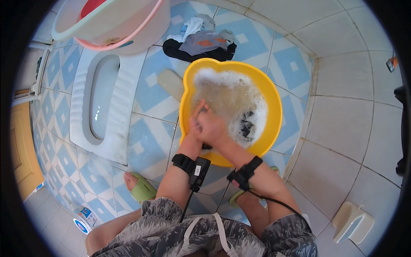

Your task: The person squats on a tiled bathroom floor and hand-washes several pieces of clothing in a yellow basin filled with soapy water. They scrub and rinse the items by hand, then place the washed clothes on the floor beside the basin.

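A yellow plastic basin (276, 106) with a lobed rim stands on the tiled floor before me. It holds cloudy water with white suds (213, 77). My left hand (195, 123) and my right hand (213, 127) are pressed together over its near-left part, the right one blurred. Something greyish shows between them, too hidden to name. Just below the hands, a bit of dark fabric (207, 146) is visible between the wrists. Another piece of dark fabric (246, 124) floats among the suds on the right. Each wrist wears a black strapped device with a cable.
A squat toilet (123, 106) is set in the floor at left. Stacked plastic tubs (154, 25) stand behind it. Beyond the basin lies a clothes pile (202, 45); a beige rounded slab (168, 82) touches its left side. Tiled walls (343, 122) close the right side.
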The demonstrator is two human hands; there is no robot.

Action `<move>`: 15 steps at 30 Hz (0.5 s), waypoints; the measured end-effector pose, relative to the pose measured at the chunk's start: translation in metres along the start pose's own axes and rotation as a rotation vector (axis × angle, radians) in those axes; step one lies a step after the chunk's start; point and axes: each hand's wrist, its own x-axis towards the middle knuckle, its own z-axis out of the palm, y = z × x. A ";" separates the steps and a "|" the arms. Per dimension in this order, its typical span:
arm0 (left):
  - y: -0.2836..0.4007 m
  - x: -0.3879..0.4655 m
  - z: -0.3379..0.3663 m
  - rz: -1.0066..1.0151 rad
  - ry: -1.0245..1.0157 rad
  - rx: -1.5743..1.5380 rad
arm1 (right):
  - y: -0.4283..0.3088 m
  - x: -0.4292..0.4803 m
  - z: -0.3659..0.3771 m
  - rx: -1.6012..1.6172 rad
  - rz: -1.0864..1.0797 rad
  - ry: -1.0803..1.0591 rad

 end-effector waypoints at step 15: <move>-0.008 -0.032 0.012 0.370 -0.204 0.320 | -0.025 -0.008 0.001 0.245 -0.306 0.103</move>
